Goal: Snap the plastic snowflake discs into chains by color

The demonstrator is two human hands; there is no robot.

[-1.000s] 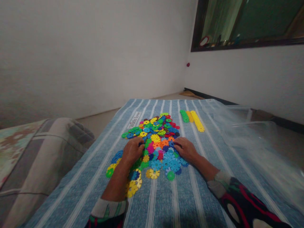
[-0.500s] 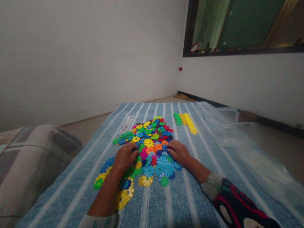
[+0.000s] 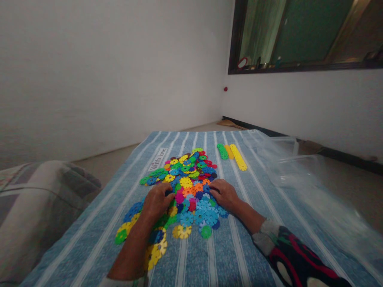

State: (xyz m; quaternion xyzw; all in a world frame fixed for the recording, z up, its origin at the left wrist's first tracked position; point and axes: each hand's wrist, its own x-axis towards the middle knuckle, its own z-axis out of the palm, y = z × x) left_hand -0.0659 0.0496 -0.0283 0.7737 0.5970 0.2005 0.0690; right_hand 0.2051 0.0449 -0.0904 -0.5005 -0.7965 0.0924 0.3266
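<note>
A heap of coloured plastic snowflake discs (image 3: 186, 182) with notched rims lies between my two hands. At the heap's left side is my left hand (image 3: 157, 200), its fingers curled in and the thumb pointing towards the discs. My right hand (image 3: 224, 195) rests against the right edge, fingers bent down near a dark blue disc (image 3: 206, 188). Whatever either set of fingertips pinches is too small or hidden to make out. Light blue discs (image 3: 206, 213) spread in front of the right hand. Yellow discs (image 3: 153, 255) lie beside my left forearm.
Striped blue cloth (image 3: 197, 267) covers the table. Beyond the heap, at the right, are a green row of discs (image 3: 222, 151) and a yellow row (image 3: 238, 157). Clear plastic containers (image 3: 296, 169) stand along the right edge. A draped, padded shape (image 3: 44, 211) is at the left.
The view has shifted slightly, so the table appears a little lower and further left. Both hands stay at the same places on the heap, with barely any finger movement.
</note>
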